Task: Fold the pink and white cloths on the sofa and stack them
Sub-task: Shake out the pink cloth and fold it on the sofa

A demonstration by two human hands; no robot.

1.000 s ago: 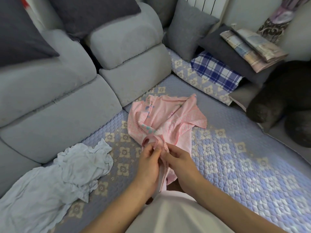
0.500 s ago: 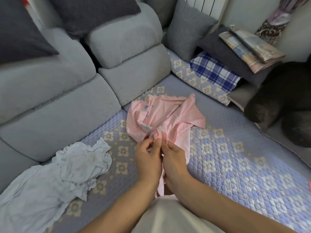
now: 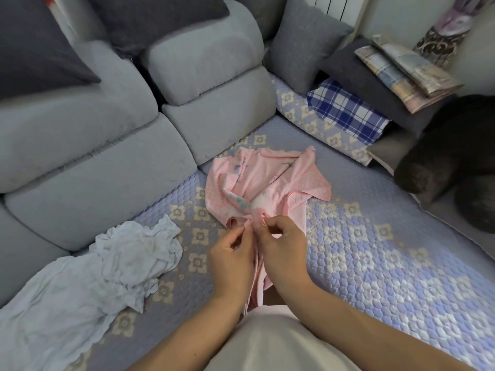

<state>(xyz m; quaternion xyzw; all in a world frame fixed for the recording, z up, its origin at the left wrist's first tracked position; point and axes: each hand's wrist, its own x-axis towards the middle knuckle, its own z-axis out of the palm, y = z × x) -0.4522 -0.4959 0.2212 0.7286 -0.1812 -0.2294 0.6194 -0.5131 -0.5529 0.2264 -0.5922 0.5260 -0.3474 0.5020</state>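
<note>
On the quilted sofa cover (image 3: 375, 263), the left hand (image 3: 233, 261) and right hand (image 3: 284, 250) are pinching the near edge of the crumpled pink cloth (image 3: 267, 180), fingers (image 3: 247, 228) curled tight round a small bunched fold, the two hands almost touching. Well apart to the left, the white cloth (image 3: 107, 269) is lying rumpled and unfolded

My left hand (image 3: 232, 257) and right hand (image 3: 284, 246) meet side by side at the near edge of the pink cloth (image 3: 263, 183), which lies ahead of me on the quilted seat cover (image 3: 375, 263). The white cloth (image 3: 93, 269) lies to my left, back cushions (image 3: 107, 145) behind it.
</note>
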